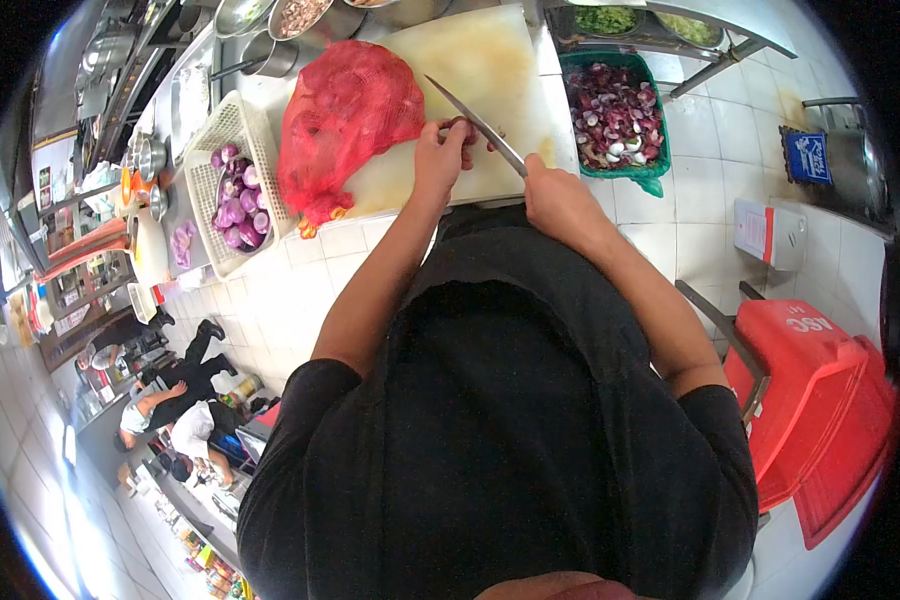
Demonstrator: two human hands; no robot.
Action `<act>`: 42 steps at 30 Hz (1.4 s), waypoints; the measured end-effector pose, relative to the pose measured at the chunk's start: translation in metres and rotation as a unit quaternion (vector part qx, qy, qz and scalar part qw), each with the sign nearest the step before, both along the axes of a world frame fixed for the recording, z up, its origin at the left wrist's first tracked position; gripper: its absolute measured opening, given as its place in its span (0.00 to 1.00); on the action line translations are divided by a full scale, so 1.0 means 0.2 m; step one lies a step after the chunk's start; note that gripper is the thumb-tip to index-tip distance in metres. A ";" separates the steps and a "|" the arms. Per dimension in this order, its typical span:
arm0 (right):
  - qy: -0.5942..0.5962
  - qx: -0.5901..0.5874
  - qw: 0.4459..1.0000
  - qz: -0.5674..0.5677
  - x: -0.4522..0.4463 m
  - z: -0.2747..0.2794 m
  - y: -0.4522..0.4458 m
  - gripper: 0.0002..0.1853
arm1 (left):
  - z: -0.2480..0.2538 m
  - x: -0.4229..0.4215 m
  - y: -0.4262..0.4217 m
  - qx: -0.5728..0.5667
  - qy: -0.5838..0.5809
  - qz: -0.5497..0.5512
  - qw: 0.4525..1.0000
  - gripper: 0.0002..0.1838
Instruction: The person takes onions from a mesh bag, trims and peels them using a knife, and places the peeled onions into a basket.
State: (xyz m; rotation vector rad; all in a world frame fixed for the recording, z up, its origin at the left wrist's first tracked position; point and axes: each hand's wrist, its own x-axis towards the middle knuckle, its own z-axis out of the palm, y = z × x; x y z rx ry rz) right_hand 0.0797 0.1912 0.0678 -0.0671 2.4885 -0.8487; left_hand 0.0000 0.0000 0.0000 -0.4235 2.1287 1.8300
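My right hand (560, 198) is wrapped round the handle of a knife (480, 125), whose blade points up and left over a pale cutting board (470, 48). Close to the blade, my left hand (442, 155) has its fingers curled round something dark and small, probably an onion, mostly hidden by the fingers. A red mesh bag (345, 115) full of bulbs lies on the board's left part. Peeled purple onions (238, 205) sit in a white plastic basket (202, 190) left of the bag.
A green-lined basket (660, 150) of onion skins hangs low at the board's right. Metal bowls (300, 15) stand behind the bag. A red bin (795, 370) is at the right. Several people (195, 425) are in the background at lower left.
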 end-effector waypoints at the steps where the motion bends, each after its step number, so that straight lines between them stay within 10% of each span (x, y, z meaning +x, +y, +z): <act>1: -0.005 0.004 1.000 0.000 0.00 0.02 0.01 0.11 | 0.00 0.01 0.01 -0.005 0.006 0.001 1.000 0.15; 42: 0.126 -0.098 0.986 -0.055 -0.15 -0.35 -0.15 0.11 | -0.05 -0.02 0.02 -0.080 0.061 -0.010 0.995 0.20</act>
